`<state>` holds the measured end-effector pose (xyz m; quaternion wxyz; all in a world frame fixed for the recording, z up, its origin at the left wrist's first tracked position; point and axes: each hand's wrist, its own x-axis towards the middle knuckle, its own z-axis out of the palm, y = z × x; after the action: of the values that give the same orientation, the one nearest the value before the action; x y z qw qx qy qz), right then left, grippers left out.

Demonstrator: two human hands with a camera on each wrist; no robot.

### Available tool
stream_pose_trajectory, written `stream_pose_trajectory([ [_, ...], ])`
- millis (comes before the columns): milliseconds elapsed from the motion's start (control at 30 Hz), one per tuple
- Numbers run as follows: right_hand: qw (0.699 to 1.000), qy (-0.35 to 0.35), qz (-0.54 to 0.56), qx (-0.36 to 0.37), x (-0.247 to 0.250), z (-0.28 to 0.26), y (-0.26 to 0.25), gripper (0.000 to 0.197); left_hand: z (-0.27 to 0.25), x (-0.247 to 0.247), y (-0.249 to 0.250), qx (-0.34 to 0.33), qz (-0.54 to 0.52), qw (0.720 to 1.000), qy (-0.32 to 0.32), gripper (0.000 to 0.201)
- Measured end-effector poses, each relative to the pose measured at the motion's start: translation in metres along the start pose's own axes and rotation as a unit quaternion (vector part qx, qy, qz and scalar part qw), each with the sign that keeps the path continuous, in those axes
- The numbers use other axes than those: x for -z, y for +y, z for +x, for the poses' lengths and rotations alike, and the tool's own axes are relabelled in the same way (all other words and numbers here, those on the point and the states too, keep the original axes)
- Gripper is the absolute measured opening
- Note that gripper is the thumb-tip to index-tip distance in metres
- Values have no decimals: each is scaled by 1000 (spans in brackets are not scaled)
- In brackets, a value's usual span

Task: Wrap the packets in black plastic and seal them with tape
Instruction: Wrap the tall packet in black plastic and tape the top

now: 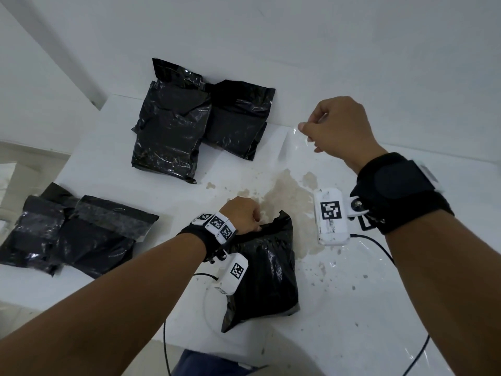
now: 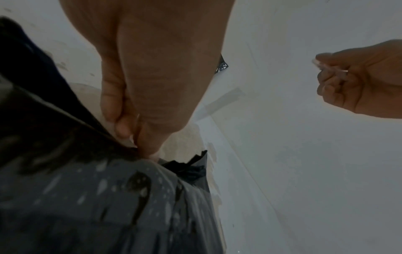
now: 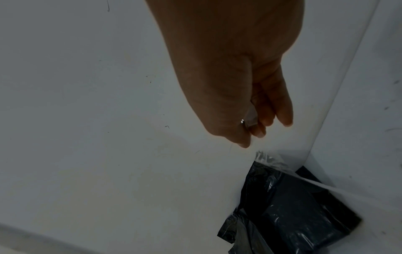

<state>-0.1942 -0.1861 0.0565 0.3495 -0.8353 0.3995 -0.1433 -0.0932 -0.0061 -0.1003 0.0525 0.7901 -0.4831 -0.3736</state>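
On the white table (image 1: 113,169) near me lies a black plastic-wrapped packet (image 1: 265,275). My left hand (image 1: 256,226) pinches its gathered top edge, and in the left wrist view thumb and finger of that left hand (image 2: 139,144) close on the black plastic (image 2: 91,197). Raised above the table to the right, my right hand (image 1: 305,131) pinches the end of a strip of clear tape (image 1: 301,127). The right wrist view shows the clear tape (image 3: 250,118) between the fingertips of that right hand (image 3: 252,130). The tape roll is hidden.
Two wrapped black packets (image 1: 173,126) lean by the back wall, and two taped ones (image 1: 89,234) lie at the left. A brown stain (image 1: 287,191) marks the table's middle. Cables (image 1: 379,248) trail from my wrists. The table's front edge is near my body.
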Motion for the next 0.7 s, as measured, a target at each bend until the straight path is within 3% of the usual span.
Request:
stream_pose_trajectory([
  [433,1000,12,-1,-15,8,-1,11,18,4,-3,9,-51,57,992,-102,25],
  [600,1000,0,-8,-12,8,-4,11,18,-4,-4,5,-60,-27,995,-72,13],
  [700,1000,-6,-5,-13,10,-6,5,17,-10,-2,3,-58,-72,993,-72,25],
])
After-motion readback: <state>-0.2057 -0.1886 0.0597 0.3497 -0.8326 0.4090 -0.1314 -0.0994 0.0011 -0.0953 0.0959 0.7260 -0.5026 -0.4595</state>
